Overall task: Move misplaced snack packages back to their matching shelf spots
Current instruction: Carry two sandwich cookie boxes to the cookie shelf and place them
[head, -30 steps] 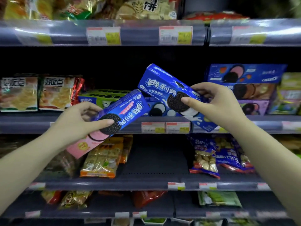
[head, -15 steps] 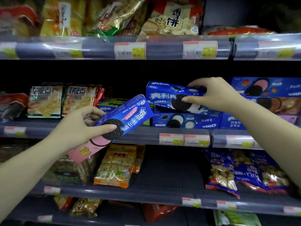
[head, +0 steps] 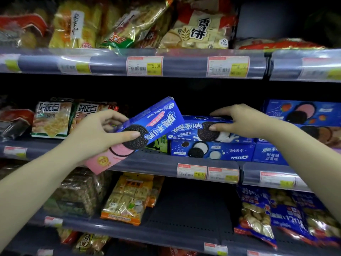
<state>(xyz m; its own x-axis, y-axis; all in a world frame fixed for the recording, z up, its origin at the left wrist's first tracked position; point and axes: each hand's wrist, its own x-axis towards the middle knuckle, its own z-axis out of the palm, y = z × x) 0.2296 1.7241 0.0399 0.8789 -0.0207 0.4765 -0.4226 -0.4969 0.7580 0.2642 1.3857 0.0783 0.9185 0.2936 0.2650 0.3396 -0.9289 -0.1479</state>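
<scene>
While the left hand (head: 96,134) keeps a closed grip on a tilted blue-and-pink cookie box (head: 140,130), thumb pressed on the printed cookie and fingers curled behind, the box slants up to the right in front of the middle shelf (head: 158,164), its pink end hanging below the shelf's front edge. Left of that grip, two cracker bags (head: 52,118) stand side by side on the same shelf. Just right of the grip, the raised blue end of the held box overlaps the left end of a second blue cookie box (head: 186,129). That box lies flat on top of a lower blue box (head: 212,151), which rests on the middle shelf. The right hand (head: 241,121) has a closed grip on the upper box, thumb on its front face over the cookie picture and fingers across its top edge. Right of this grip, more blue boxes (head: 304,112) are stacked on the shelf. Below both grips, yellow biscuit packs (head: 127,198) sit on the lower shelf.
</scene>
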